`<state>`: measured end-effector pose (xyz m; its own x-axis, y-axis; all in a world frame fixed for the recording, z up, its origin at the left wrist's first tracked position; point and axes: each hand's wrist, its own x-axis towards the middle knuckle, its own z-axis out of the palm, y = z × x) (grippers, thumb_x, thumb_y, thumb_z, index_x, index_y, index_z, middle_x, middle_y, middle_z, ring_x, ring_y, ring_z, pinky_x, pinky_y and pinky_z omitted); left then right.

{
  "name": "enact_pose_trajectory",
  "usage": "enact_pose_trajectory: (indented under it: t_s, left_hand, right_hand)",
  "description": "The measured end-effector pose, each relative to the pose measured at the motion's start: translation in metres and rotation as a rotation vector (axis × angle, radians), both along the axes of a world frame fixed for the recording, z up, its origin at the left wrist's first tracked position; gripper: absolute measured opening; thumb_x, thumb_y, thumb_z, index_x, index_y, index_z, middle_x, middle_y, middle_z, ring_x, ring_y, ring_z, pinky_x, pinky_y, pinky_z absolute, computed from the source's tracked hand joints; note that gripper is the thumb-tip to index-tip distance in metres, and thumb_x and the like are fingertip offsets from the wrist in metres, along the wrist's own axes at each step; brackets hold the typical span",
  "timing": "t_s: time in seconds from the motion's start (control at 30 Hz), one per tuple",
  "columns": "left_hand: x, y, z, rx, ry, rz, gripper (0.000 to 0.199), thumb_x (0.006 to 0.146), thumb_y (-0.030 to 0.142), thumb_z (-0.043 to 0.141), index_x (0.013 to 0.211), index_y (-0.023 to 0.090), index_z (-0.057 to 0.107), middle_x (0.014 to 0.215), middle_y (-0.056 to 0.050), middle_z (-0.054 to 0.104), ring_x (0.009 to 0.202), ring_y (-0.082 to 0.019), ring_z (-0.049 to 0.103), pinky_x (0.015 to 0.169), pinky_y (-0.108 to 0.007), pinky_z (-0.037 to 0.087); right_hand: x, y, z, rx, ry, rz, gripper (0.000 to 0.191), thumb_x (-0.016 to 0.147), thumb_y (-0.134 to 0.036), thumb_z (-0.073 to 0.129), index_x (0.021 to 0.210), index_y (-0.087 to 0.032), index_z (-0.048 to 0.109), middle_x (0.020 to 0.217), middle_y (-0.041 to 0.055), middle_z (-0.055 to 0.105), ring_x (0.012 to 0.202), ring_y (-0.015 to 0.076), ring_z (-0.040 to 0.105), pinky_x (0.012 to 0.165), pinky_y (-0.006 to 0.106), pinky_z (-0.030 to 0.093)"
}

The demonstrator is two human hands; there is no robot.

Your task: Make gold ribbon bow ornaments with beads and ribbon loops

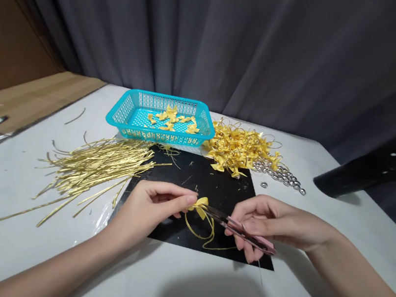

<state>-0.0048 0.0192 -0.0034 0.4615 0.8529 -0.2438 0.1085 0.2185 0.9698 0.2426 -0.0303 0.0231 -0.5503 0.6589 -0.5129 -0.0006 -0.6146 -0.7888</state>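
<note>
Above a black mat [225, 179], my left hand [154, 204] pinches a yellow ribbon bow [201, 207] between thumb and fingers. A loop of gold cord [191, 231] hangs from the bow, with a loose tail trailing to the right. My right hand [268, 222] is closed around pink-handled scissors [250, 237]. Their dark blades point left and reach the bow's right side. Whether the blades touch the ribbon or cord cannot be made out.
Behind the mat stands a turquoise basket [129, 124] with yellow bows inside. Gold cords [100, 165] lie left, a pile of corded bows [238, 145] right, beside silver rings [284, 175]. A black cylindrical object [365, 170] juts in at the right.
</note>
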Motion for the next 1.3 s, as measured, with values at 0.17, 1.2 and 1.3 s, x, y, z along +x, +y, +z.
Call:
enact_pose_trajectory:
  t_s: [0.17, 1.2, 1.3]
  left_hand:
    - [-0.0006, 0.0004, 0.0002, 0.038, 0.001, -0.022, 0.018, 0.073, 0.041, 0.075, 0.082, 0.026, 0.080, 0.082, -0.002, 0.077, 0.069, -0.016, 0.064, 0.058, -0.020, 0.049]
    - [-0.0047, -0.0024, 0.0018, 0.269, -0.093, -0.182, 0.011, 0.083, 0.028, 0.070, 0.091, 0.028, 0.078, 0.095, -0.001, 0.071, 0.085, -0.013, 0.066, 0.070, -0.017, 0.051]
    - [-0.0046, -0.0023, 0.0021, 0.269, -0.098, -0.187, 0.011, 0.082, 0.027, 0.070, 0.091, 0.028, 0.078, 0.094, -0.001, 0.072, 0.084, -0.013, 0.066, 0.069, -0.017, 0.051]
  right_hand:
    - [0.0037, -0.0003, -0.0015, 0.018, -0.002, 0.025, 0.027, 0.080, -0.033, 0.073, 0.091, -0.009, 0.072, 0.076, 0.0082, 0.073, 0.058, 0.0109, 0.070, 0.046, 0.012, 0.050]
    - [0.0065, 0.0011, -0.0038, 0.028, -0.010, 0.075, 0.022, 0.081, -0.027, 0.074, 0.090, -0.008, 0.071, 0.076, 0.0091, 0.074, 0.061, 0.0108, 0.071, 0.047, 0.011, 0.047]
    - [0.0068, 0.0009, -0.0030, 0.033, -0.027, 0.076, 0.022, 0.080, -0.028, 0.074, 0.090, -0.008, 0.071, 0.076, 0.0088, 0.074, 0.062, 0.0109, 0.071, 0.047, 0.011, 0.046]
